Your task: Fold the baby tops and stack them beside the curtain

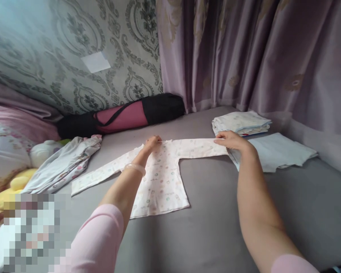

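A small white long-sleeved shirt (161,182) with a fine coloured print lies spread on the grey bed sheet (213,220). Its left sleeve slants down to the left; its right sleeve stretches straight out. My left hand (152,143) pinches the top edge near the collar, with a pale bangle (136,169) on the wrist. At the cuff of the outstretched sleeve, my right hand (230,140) grips the fabric between thumb and fingers. Part of the shirt's left side is hidden behind my left forearm.
Folded printed clothes (241,123) and a flat white garment (284,149) lie at the right. A black and pink long bag (122,117) rests along the wall. At left are rumpled clothes (65,163) and a yellow plush toy (19,184). Purple curtains (230,49) hang behind.
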Action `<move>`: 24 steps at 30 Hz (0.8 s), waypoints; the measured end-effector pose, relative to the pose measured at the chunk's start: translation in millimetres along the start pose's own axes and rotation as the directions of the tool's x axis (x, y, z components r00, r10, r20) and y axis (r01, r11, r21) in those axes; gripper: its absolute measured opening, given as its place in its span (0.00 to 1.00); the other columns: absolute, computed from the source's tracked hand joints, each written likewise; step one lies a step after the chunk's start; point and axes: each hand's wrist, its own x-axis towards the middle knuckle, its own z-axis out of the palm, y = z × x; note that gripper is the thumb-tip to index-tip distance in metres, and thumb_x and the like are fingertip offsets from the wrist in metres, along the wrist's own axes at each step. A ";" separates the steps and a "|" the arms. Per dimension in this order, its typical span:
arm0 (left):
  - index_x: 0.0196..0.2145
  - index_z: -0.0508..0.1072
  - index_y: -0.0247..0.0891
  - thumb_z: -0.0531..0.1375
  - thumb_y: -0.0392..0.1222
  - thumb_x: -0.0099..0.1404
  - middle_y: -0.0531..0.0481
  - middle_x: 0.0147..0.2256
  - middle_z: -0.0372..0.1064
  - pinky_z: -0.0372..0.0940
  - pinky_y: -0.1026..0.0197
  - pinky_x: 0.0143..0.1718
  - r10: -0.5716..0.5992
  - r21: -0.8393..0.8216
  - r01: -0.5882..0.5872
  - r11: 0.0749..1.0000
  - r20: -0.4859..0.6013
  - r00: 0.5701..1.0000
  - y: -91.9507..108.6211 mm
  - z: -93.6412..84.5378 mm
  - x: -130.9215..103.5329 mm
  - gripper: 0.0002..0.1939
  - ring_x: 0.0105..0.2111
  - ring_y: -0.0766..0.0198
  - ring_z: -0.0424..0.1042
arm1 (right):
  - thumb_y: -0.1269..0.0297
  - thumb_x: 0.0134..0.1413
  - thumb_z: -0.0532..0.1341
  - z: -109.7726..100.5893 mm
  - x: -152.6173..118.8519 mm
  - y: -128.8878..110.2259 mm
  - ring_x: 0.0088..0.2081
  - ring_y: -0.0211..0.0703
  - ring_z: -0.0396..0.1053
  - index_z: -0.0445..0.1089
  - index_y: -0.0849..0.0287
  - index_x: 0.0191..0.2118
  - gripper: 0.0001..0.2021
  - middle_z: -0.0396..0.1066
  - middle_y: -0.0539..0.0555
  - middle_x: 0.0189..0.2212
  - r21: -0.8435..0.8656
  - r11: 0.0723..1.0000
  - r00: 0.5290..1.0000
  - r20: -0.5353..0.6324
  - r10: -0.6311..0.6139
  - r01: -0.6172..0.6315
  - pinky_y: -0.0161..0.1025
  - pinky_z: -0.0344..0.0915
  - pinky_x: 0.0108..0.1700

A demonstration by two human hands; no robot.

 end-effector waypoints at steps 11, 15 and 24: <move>0.49 0.71 0.40 0.53 0.38 0.67 0.40 0.50 0.68 0.56 0.48 0.54 0.179 0.018 -0.182 0.983 -0.314 0.932 15.0 20.1 -26.1 0.15 0.53 0.50 0.65 | 0.63 0.50 0.63 0.8 8.5 14.1 0.28 0.40 0.68 0.75 0.62 0.29 0.07 0.72 0.51 0.23 -0.115 0.992 0.997 0.057 0.049 -0.043 0.33 0.60 0.31; 0.44 0.73 0.38 0.50 0.39 0.69 0.42 0.46 0.71 0.62 0.53 0.53 0.450 -0.075 -0.505 0.860 -0.357 0.819 27.5 43.6 -39.8 0.13 0.48 0.55 0.69 | 0.62 0.50 0.63 0.1 7.4 13.7 0.27 0.39 0.66 0.73 0.62 0.27 0.08 0.70 0.49 0.22 -0.044 0.999 0.998 0.063 0.012 -0.009 0.32 0.59 0.29; 0.59 0.64 0.31 0.47 0.41 0.71 0.35 0.62 0.59 0.52 0.48 0.65 0.427 -0.115 -0.469 0.876 -0.271 0.863 39.8 70.1 -45.6 0.22 0.64 0.52 0.56 | 0.61 0.51 0.65 -6.3 -10.0 -5.8 0.26 0.35 0.67 0.72 0.61 0.33 0.08 0.72 0.50 0.25 0.374 0.927 0.995 0.098 0.001 -0.038 0.30 0.61 0.28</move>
